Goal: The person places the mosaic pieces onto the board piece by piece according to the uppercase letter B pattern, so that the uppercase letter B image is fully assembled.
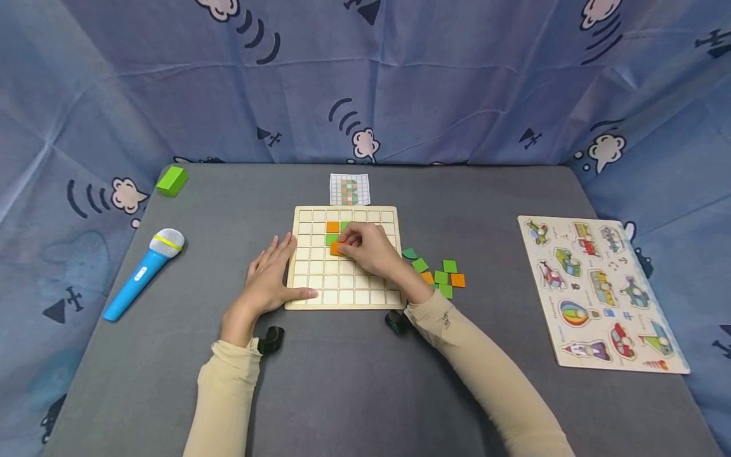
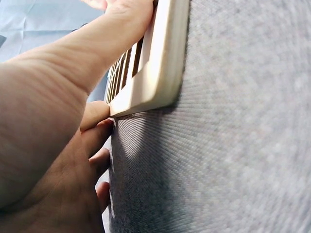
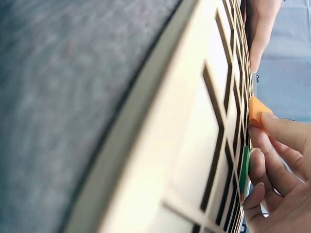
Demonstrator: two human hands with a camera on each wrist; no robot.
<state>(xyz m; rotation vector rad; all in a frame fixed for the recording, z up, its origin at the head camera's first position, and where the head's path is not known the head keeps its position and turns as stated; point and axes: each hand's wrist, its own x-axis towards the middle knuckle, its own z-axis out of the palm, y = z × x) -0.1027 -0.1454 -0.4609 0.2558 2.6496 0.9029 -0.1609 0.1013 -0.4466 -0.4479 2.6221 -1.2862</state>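
Note:
A pale wooden grid board [image 1: 346, 304] lies mid-table. My left hand [image 1: 264, 282] rests along its left side, fingers spread against the edge and thumb over the lower left corner. Between thumb and fingertips, my right hand [image 1: 374, 251] pinches an orange square tile [image 1: 335, 249], held tilted over the cells; the right wrist view shows this tile [image 3: 258, 109] right at the grid. Just above it on the board sit a green tile [image 1: 332, 239] and another orange tile [image 1: 333, 226]. More green shows beside the right fingers, partly hidden by them.
Loose green and orange tiles [image 1: 450, 266] lie right of the board, partly behind the right wrist. A printed pattern card [image 1: 349, 184] touches the board's far edge. A toy microphone [image 1: 137, 279] and a green block [image 1: 172, 181] lie left; a vehicle puzzle board [image 1: 579, 295] lies right.

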